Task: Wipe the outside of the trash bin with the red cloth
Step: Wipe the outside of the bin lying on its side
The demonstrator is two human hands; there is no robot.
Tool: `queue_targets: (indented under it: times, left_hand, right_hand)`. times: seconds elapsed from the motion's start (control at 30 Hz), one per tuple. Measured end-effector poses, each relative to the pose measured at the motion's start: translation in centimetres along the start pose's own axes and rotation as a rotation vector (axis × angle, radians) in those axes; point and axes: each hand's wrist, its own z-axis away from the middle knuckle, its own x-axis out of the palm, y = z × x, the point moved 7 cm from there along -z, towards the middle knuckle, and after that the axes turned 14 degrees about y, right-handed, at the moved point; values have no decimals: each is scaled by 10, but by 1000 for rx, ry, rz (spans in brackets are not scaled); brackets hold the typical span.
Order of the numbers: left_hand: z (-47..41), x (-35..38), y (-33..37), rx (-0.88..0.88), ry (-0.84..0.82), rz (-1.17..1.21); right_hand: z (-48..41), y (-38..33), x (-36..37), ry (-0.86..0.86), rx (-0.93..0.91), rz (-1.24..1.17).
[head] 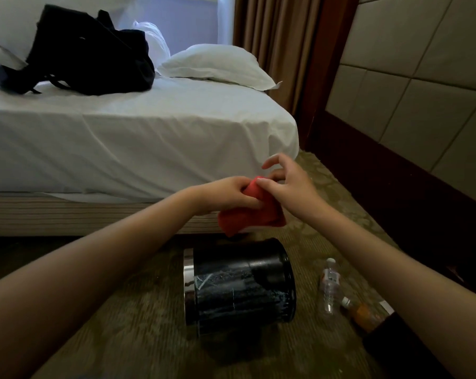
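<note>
- Your left hand (231, 194) grips the bunched red cloth (254, 218); right hand (288, 184) pinches its top edge w/ thumb + finger, other fingers loosely spread
- Below them, not touching, the trash bin (239, 285) lies on its side on the carpet (149, 310), near you
- White smears on its side: wiping looks mostly left to do
- Forearms reach fwd, hands meeting mid-scene

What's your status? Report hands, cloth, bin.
Left hand grips red cloth, right hand pinches it. Trash bin sideways below, untouched. Water bottle, orange bottle beside bin.
</note>
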Motion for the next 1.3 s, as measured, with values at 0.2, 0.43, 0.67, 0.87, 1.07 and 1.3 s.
queue_targets:
  times: [0.2,0.43,0.67,0.87,1.07,1.3]
  left_hand:
    - [-5,2,-11,-105,44,143]
    - [-4,5,-43,-332,55,584]
    - [-9,23,-74,-417,51,403]
    - [-21,10,-118,-155,153,-346]
    - [-17,43,-192,-138,-122,-758]
    - [-27,50,-239,-204,-217,-889]
  right_hand:
    - [-1,23,-3,143,159,-150]
    - [33,73,26,-310,625,-350]
    - [35,93,31,-137,602,-290]
    - [14,109,6,201,-131,422]
    - [103,177,113,-604,-454,870]
    - [105,195,109,-573,-578,832]
